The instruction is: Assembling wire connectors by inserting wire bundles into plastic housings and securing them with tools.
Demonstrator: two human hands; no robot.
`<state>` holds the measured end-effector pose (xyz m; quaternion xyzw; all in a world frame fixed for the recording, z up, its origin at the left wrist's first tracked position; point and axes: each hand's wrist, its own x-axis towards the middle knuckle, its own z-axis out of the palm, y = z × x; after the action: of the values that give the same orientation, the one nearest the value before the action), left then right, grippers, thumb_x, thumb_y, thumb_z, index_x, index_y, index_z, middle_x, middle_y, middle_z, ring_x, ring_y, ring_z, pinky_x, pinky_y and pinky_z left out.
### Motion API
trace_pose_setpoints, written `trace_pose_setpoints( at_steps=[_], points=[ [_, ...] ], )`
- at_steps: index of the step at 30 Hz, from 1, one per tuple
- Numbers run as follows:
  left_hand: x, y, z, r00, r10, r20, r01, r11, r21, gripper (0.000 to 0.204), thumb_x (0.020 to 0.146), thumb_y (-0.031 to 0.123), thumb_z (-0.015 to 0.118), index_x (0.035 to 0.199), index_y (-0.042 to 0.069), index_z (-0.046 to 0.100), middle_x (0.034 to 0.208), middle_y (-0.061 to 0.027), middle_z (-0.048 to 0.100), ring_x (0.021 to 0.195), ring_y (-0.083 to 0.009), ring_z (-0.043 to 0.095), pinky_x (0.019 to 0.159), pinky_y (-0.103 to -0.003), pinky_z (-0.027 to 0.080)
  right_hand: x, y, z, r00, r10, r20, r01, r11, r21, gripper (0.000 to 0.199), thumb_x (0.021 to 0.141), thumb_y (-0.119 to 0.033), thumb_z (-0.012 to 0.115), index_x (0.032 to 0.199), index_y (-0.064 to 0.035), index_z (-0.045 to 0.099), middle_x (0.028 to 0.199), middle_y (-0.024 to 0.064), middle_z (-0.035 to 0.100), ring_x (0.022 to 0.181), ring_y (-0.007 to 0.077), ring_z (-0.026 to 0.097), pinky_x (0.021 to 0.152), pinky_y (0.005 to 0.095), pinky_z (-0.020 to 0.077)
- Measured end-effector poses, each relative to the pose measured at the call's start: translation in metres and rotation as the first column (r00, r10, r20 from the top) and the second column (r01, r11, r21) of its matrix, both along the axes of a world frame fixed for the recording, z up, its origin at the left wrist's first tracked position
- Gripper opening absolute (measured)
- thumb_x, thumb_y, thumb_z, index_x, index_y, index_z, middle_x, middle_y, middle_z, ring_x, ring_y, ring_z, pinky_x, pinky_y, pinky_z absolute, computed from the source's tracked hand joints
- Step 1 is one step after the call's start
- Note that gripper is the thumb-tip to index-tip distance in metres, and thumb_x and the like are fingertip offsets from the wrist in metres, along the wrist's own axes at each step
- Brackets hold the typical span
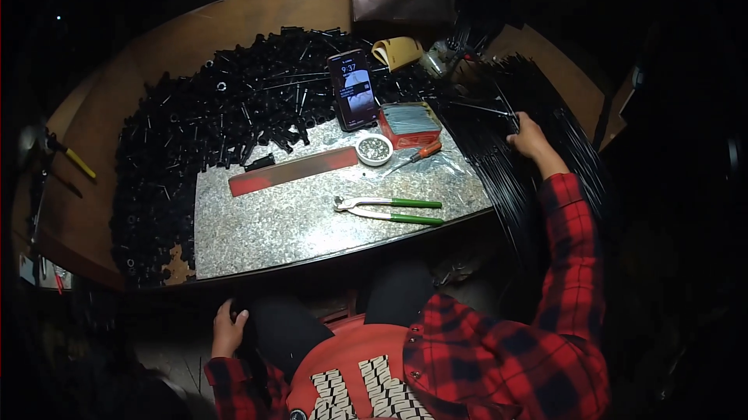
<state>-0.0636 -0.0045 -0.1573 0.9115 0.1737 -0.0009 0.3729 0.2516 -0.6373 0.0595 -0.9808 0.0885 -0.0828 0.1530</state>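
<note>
Black rods (499,178) lie in a long, loose heap at the right of the table, many running past the edge of the speckled board (249,241). Reaching over them, the right hand (533,139) has its fingers bent together where thin shiny pieces meet the fingertips; whether it pinches one or only touches it, I cannot tell. Down beside the person's leg, the left hand (227,332) is loosely curled, and whether anything sits in it is too dark to say. Judging progress, the work looks far from finished: plenty of rods remain, and a big mound of black plastic parts (210,100) fills the left and back. Which of those parts, if any, are finished does not show. Green-handled pliers (401,202) rest on the board with no hand on them. Behind them are a screwdriver (426,151) and a white bowl (375,163) holding small metal bits (374,147), evidently a stock not used up.
</note>
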Motion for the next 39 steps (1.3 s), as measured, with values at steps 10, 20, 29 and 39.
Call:
trace_pose_setpoints(
  at_steps=[10,20,29,39],
  points=[
    [0.009,-0.068,0.086,0.959,-0.254,0.123,0.243,0.965,0.096,0.043,0.079,0.012,0.068,0.118,-0.002,0.055,0.109,-0.0213,0.062,0.101,-0.0337,0.061,0.087,-0.036,0.047,0.003,0.047,0.086,0.850,0.229,0.475,-0.247,0.969,-0.025,0.069,0.081,-0.002,0.059,0.142,-0.0100,0.028,0.110,0.0217,0.060,0.102,0.0332,0.059,0.091,0.0383,0.0442],
    [0.083,-0.136,0.209,0.641,-0.378,0.668,0.157,0.917,0.367,0.078,0.065,0.022,0.082,0.128,-0.004,0.044,0.138,-0.0224,0.039,0.128,-0.0377,0.038,0.105,-0.043,0.032,-0.093,0.193,0.108,0.558,0.642,0.526,-0.734,0.678,-0.048,0.070,0.079,0.000,0.061,0.142,-0.0074,0.032,0.111,0.0198,0.056,0.103,0.0277,0.057,0.093,0.0343,0.0425],
    [0.134,-0.150,0.224,0.633,-0.230,0.739,0.083,0.969,0.231,0.128,0.056,0.058,0.080,0.138,-0.015,0.014,0.141,-0.0361,0.024,0.135,-0.0454,0.021,0.111,-0.049,0.017,-0.134,0.287,0.079,0.304,0.845,0.440,-0.950,0.307,0.066,0.075,0.075,0.004,0.065,0.141,-0.0030,0.030,0.094,0.0170,0.055,0.084,0.0270,0.056,0.080,0.0326,0.0453],
    [0.136,-0.135,0.219,0.405,0.265,0.875,0.360,0.834,-0.419,0.035,0.082,-0.010,0.056,0.113,-0.001,0.042,0.096,-0.0068,0.058,0.083,-0.0129,0.060,0.076,-0.027,0.051,-0.153,0.329,0.075,0.158,0.883,0.442,-0.987,0.128,0.098,0.073,0.077,0.003,0.060,0.142,-0.0041,0.026,0.087,0.0145,0.055,0.070,0.0250,0.055,0.066,0.0346,0.0456]
  ],
)
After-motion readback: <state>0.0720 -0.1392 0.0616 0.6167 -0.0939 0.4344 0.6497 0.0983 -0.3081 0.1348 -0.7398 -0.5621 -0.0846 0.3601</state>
